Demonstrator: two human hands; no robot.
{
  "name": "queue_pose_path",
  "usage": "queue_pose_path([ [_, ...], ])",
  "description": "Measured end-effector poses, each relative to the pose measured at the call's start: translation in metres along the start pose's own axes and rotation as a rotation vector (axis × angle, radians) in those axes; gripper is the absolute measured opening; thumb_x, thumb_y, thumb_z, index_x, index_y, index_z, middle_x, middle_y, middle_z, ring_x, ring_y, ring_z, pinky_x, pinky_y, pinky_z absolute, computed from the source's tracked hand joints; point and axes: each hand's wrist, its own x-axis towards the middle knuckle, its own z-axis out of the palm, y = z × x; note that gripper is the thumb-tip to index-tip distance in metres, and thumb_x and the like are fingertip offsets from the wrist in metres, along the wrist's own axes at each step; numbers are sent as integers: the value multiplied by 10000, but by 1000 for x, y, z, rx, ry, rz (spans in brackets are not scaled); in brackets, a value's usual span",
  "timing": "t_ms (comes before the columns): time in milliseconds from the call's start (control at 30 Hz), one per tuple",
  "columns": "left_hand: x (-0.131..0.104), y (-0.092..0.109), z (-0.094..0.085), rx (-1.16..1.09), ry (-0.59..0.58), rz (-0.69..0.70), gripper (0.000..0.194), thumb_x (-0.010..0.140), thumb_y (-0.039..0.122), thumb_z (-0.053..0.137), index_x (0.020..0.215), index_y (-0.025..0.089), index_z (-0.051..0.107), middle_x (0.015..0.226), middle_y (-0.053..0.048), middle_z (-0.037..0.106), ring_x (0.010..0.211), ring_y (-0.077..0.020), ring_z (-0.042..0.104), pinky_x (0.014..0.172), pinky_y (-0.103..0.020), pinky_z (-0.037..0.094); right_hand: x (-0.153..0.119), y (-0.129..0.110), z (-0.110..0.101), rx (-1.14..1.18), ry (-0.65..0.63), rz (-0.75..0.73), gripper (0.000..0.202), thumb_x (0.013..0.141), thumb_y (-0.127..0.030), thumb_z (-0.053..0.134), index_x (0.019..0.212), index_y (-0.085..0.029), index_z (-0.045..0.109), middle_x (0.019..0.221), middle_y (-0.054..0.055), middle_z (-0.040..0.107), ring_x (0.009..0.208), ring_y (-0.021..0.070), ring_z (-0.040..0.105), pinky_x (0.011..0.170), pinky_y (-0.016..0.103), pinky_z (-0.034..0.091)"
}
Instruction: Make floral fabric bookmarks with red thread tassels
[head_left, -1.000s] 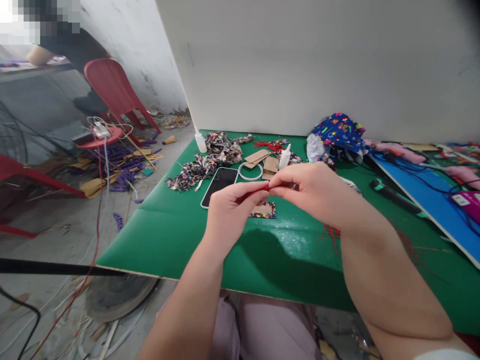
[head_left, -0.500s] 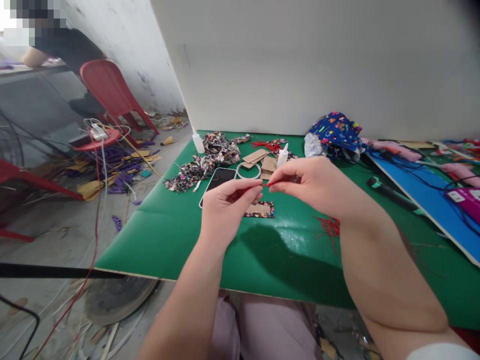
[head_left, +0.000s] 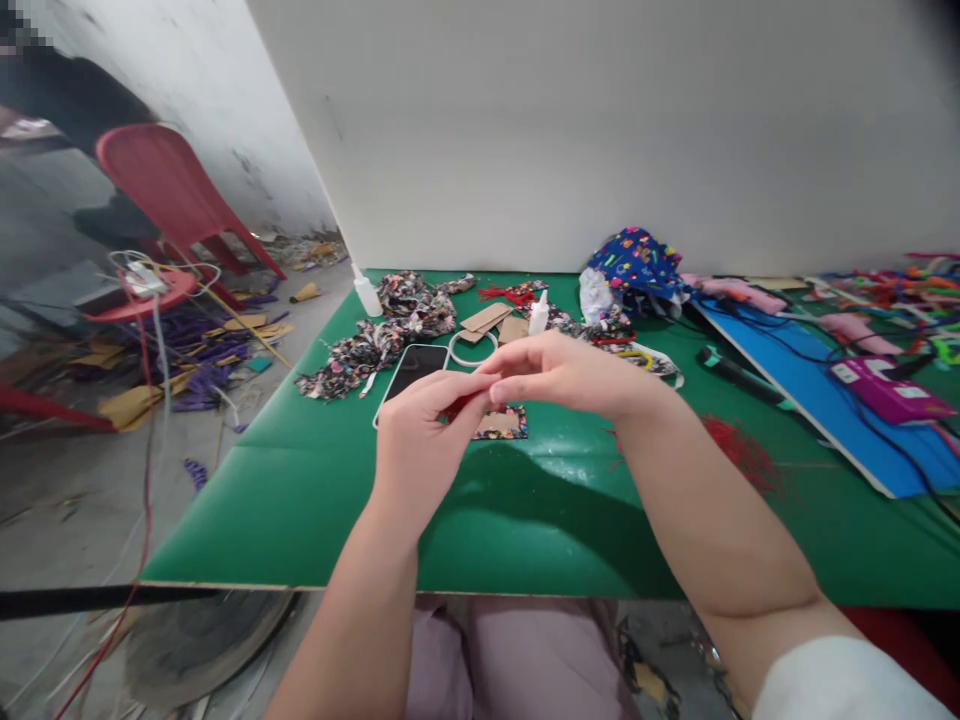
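One small red piece (head_left: 453, 409) is held near the centre of the frame, mostly hidden; only a narrow glimpse of red is seen inside the curled left hand (head_left: 424, 435), by whose thumb and fingers it is pinched. The fingertips of the right hand (head_left: 562, 375) are brought against those of the left; whether anything is gripped by them cannot be told. In the frame half a second earlier, the fingertips are parted with red seen between; now that gap is closed. The green table (head_left: 300, 520) is shifted leftward, and more red threads (head_left: 739, 455) are uncovered at right.
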Motion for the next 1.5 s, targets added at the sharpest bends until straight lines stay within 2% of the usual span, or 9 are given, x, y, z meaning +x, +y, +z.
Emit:
queue_pose_path([
  [133, 1, -3, -1, 101, -27, 72, 126, 770, 235, 591, 851, 244, 687, 812, 16, 671, 709, -119, 597, 661, -222, 472, 2, 9, -4, 105, -57, 29, 288, 768, -328, 582, 953, -110, 617, 774, 21, 611, 684, 80, 536, 661, 212, 442],
  [400, 0, -3, 3, 16, 47, 26, 139, 742, 254, 634, 870, 271, 686, 773, 32, 670, 644, -108, 588, 609, -213, 469, -1, 14, -13, 9, 43, 17, 195, 730, -258, 608, 837, -99, 647, 647, 6, 599, 641, 83, 545, 631, 213, 432],
  [533, 0, 0, 4, -38, 22, -51, 139, 738, 275, 635, 862, 245, 690, 766, 20, 673, 638, -110, 597, 602, -214, 483, -6, 6, -18, -113, 95, 9, 201, 737, -280, 601, 822, -108, 662, 650, 12, 613, 645, 91, 552, 637, 219, 429],
  [700, 1, 0, 5, -77, -48, -117, 134, 752, 262, 612, 849, 215, 693, 747, 7, 673, 616, -103, 601, 580, -202, 487, -14, 2, -25, -257, 29, 52, 205, 729, -313, 599, 783, -132, 680, 644, 8, 622, 623, 97, 548, 590, 212, 409],
  [800, 1, -1, 5, -66, -59, -108, 129, 757, 251, 605, 840, 210, 695, 754, 3, 676, 628, -104, 602, 607, -207, 491, -16, 4, -29, -281, 34, 89, 229, 714, -338, 613, 830, -153, 684, 742, 16, 651, 705, 118, 575, 633, 223, 420],
  [967, 2, -3, 3, -19, -88, -40, 133, 773, 226, 591, 860, 218, 691, 807, 8, 676, 691, -103, 601, 660, -205, 484, -7, 14, -24, -113, -117, 95, 356, 721, -358, 624, 1028, -179, 624, 1000, 28, 632, 896, 135, 562, 762, 235, 425],
  [1200, 3, -2, -2, 76, -141, 85, 153, 796, 176, 561, 884, 197, 684, 854, 6, 668, 765, -102, 596, 713, -196, 467, 7, 25, -8, 175, -142, 103, 505, 815, -558, 418, 818, -101, 632, 826, 66, 642, 739, 111, 569, 703, 239, 437],
  [1333, 3, -2, -6, 98, -120, 110, 181, 808, 185, 548, 937, 209, 674, 894, 6, 666, 803, -107, 596, 732, -199, 465, 7, 26, -7, 260, -159, 82, 478, 817, -542, 435, 796, -104, 626, 799, 65, 642, 695, 98, 569, 677, 232, 445],
  [1500, 3, -3, -8, 135, -84, 69, 204, 801, 232, 565, 981, 233, 661, 902, 11, 674, 785, -115, 607, 732, -217, 474, 6, 27, -9, 281, -113, 72, 298, 772, -419, 581, 739, -124, 603, 706, 16, 623, 624, 74, 556, 598, 196, 430],
])
